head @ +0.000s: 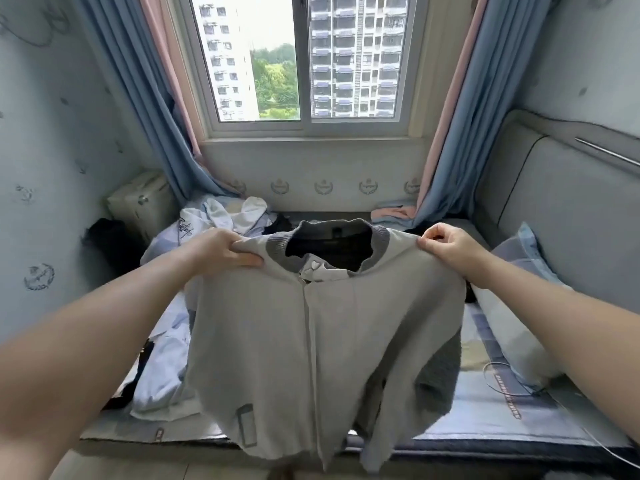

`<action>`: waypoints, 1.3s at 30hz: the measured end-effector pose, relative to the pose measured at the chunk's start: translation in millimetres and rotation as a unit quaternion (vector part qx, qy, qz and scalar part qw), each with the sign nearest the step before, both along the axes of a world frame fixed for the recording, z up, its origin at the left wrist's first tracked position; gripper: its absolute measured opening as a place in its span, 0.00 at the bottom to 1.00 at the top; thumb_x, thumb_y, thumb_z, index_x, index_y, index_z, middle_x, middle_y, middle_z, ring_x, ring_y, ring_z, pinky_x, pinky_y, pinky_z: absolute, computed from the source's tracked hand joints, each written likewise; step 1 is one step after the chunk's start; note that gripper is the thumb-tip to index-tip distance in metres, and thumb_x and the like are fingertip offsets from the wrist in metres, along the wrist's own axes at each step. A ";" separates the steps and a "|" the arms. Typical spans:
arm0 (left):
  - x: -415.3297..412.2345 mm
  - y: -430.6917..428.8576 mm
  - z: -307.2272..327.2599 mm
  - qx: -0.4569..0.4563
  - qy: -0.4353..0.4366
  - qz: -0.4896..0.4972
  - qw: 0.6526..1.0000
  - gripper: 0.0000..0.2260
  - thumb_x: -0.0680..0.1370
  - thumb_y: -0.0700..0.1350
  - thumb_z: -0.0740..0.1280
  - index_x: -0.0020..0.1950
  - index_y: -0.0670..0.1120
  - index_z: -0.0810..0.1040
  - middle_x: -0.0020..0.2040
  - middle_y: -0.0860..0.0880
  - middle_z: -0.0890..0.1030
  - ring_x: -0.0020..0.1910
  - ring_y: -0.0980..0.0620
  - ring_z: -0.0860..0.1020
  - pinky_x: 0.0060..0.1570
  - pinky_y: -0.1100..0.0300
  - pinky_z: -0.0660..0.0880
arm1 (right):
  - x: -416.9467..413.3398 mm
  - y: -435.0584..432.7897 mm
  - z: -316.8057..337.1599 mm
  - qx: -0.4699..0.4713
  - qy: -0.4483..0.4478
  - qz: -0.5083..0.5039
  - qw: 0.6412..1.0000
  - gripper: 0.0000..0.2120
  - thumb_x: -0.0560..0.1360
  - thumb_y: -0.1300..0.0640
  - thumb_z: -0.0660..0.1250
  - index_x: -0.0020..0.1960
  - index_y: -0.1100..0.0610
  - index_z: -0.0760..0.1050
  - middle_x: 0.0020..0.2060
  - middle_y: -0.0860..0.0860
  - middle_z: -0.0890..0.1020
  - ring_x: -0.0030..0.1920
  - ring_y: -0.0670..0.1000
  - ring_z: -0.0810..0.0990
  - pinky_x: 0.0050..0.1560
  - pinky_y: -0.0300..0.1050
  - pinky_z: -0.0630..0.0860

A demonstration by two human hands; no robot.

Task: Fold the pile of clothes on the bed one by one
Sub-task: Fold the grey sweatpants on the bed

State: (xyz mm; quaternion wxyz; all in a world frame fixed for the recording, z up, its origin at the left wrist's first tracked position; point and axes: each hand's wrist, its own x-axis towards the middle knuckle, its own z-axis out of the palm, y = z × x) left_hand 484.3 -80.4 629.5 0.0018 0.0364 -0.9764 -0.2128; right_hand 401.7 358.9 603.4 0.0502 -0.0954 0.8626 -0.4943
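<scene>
I hold a light grey zip jacket [311, 341] with a dark grey ribbed collar up in the air over the bed [502, 410]. My left hand [225, 249] grips its left shoulder, and my right hand [446, 245] pinches its right shoulder. The jacket hangs front-facing, zipped, its hem dangling past the bed's front edge. Behind it on the left of the bed lies the pile of clothes [214, 220], white and pale blue garments with some dark ones, partly hidden by the jacket and my left arm.
A pillow [519, 306] lies along the bed's right side by the padded headboard [561, 202]. A thin cable [502, 379] curls on the sheet. A cream box [142, 202] stands at the far left corner. Blue curtains [450, 133] frame the window beyond the bed.
</scene>
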 end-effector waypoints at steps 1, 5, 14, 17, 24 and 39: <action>-2.0 0.2 -4.7 0.007 -0.003 -0.004 1.000 0.10 0.72 0.61 0.75 0.32 0.67 0.79 0.32 0.67 0.78 0.37 0.65 0.75 0.36 0.68 0.65 | -0.2 2.0 -0.8 -0.003 -0.024 0.022 0.999 0.08 0.76 0.49 0.74 0.49 0.54 0.81 0.41 0.49 0.85 0.41 0.48 0.83 0.41 0.40 0.78; -20.5 -2.2 -27.4 0.059 -0.003 0.007 0.998 0.18 0.77 0.55 0.73 0.27 0.58 0.77 0.30 0.59 0.72 0.35 0.55 0.72 0.37 0.62 0.67 | -14.3 4.7 -14.5 0.023 -0.065 0.048 0.996 0.04 0.73 0.53 0.77 0.45 0.53 0.85 0.38 0.47 0.86 0.37 0.46 0.85 0.34 0.35 0.77; -114.5 -33.6 -96.0 0.078 0.016 0.071 0.994 0.14 0.83 0.50 0.65 0.39 0.47 0.76 0.35 0.48 0.77 0.41 0.44 0.76 0.38 0.53 0.66 | -117.9 -49.2 -70.7 0.126 -0.038 -0.005 0.991 0.19 0.82 0.51 0.66 0.31 0.51 0.76 0.22 0.41 0.73 0.26 0.43 0.70 0.31 0.42 0.65; -174.6 -49.0 -131.4 0.078 0.006 0.096 0.992 0.13 0.83 0.49 0.63 0.43 0.44 0.78 0.41 0.43 0.80 0.47 0.40 0.78 0.47 0.49 0.71 | -180.7 -76.0 -99.7 0.171 -0.054 -0.022 0.984 0.21 0.81 0.49 0.65 0.31 0.53 0.76 0.25 0.46 0.72 0.30 0.51 0.70 0.33 0.45 0.64; -384.7 -82.1 -252.2 0.027 -0.030 0.149 0.988 0.14 0.84 0.50 0.57 0.50 0.45 0.79 0.49 0.42 0.79 0.56 0.37 0.77 0.46 0.52 0.69 | -369.5 -158.8 -217.0 0.247 -0.108 -0.134 0.954 0.14 0.81 0.51 0.62 0.45 0.58 0.81 0.44 0.59 0.84 0.46 0.61 0.81 0.47 0.51 0.79; -409.7 -65.4 -613.3 0.046 -0.258 -0.018 0.965 0.31 0.81 0.62 0.61 0.82 0.57 0.55 0.83 0.51 0.53 0.80 0.46 0.53 0.74 0.44 0.59 | -352.8 -233.8 -590.4 0.266 -0.308 0.004 0.913 0.38 0.80 0.40 0.63 0.83 0.45 0.47 0.82 0.47 0.54 0.81 0.55 0.49 0.78 0.59 0.53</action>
